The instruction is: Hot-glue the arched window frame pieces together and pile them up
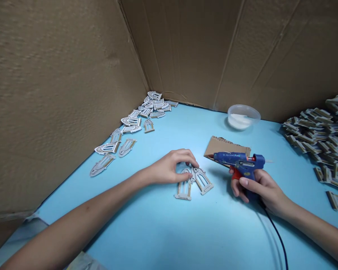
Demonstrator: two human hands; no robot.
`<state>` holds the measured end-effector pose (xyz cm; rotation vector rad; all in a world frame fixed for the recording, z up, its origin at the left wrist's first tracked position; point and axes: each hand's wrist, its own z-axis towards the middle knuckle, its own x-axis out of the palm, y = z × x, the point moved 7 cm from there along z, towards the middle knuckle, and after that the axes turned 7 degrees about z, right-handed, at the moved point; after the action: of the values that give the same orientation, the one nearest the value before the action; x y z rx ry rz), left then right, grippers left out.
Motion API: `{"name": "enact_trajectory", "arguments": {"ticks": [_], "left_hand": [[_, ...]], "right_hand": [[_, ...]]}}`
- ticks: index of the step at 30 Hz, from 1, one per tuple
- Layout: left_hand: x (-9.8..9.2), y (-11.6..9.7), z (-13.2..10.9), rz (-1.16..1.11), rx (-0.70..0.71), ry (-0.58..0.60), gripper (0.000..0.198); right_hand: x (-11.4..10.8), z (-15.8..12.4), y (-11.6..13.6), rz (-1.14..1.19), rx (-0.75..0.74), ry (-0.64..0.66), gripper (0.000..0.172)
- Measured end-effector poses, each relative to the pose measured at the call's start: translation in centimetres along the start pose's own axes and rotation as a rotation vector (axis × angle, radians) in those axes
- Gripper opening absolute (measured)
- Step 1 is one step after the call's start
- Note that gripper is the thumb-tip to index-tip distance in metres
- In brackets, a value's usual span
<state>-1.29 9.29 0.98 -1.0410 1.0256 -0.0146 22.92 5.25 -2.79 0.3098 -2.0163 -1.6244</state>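
a light blue tabletop [157,232] carries white-edged arched window cutouts [149,108] scattered at upper left, a clear plastic bowl [243,118] of white material at top centre, a cardboard scrap [215,146] and two arched frames [202,180] near centre, a black cable [276,238] at lower right, and piled frames [318,142] at right.

Clear plastic tub [243,117], white contents, beyond right hand [259,187]. Stacked frame pieces [318,146] right of it. Flat cutouts [131,125] beyond left hand [171,168]. Cardboard walls [59,105] behind.

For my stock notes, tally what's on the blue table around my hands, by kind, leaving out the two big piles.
Hot glue gun: 1
Cardboard scrap: 1
Clear plastic tub: 1
Arched frames by the left hand: 2
Total: 5
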Motion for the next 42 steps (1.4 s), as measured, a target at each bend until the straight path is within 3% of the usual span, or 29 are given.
{"name": "enact_trajectory", "arguments": {"ticks": [5, 10, 18, 20, 23, 26, 28, 31, 36, 42], "left_hand": [[0.3, 0.1, 0.0, 0.02, 0.017, -0.006, 0.028], [0.6, -0.2, -0.1, 0.11, 0.025, -0.01, 0.044], [1.0, -0.5, -0.1, 0.174, 0.017, -0.003, 0.038], [1.0, -0.4, -0.2, 0.174, 0.008, -0.007, 0.038], [0.9, -0.3, -0.3, 0.169, 0.007, -0.012, 0.037], [0.9, -0.3, -0.3, 0.163, 0.006, -0.006, 0.036], [0.8, -0.4, -0.3, 0.156, 0.005, -0.006, 0.036], [0.8, -0.4, -0.3, 0.146, 0.006, -0.007, 0.036], [0.9, -0.3, -0.4, 0.142, -0.01, 0.001, 0.035], [1.0, -0.1, -0.5, 0.117, -0.03, 0.017, 0.037]], "right_hand": [[-0.2, -0.3, -0.1, -0.105, 0.005, 0.069, 0.029], [0.2, -0.4, 0.4, -0.092, 0.04, 0.053, 0.03], [0.6, -0.5, 0.6, -0.161, 0.011, 0.021, 0.033], [-0.8, -0.9, 0.9, -0.318, -0.083, -0.127, 0.028], [-3.0, -2.1, 3.2, -0.76, -0.392, -0.434, 0.02], [-2.7, -2.1, 4.9, -1.276, -0.556, -0.457, 0.031], [-2.2, -1.1, 4.7, -1.535, -0.481, -0.375, 0.036], [-1.8, 0.0, 4.1, -1.707, -0.337, -0.297, 0.031], [-1.1, 0.4, 3.4, -1.788, -0.23, -0.25, 0.031], [-0.7, -1.0, 3.2, -1.769, -0.216, -0.224, 0.027]]}}
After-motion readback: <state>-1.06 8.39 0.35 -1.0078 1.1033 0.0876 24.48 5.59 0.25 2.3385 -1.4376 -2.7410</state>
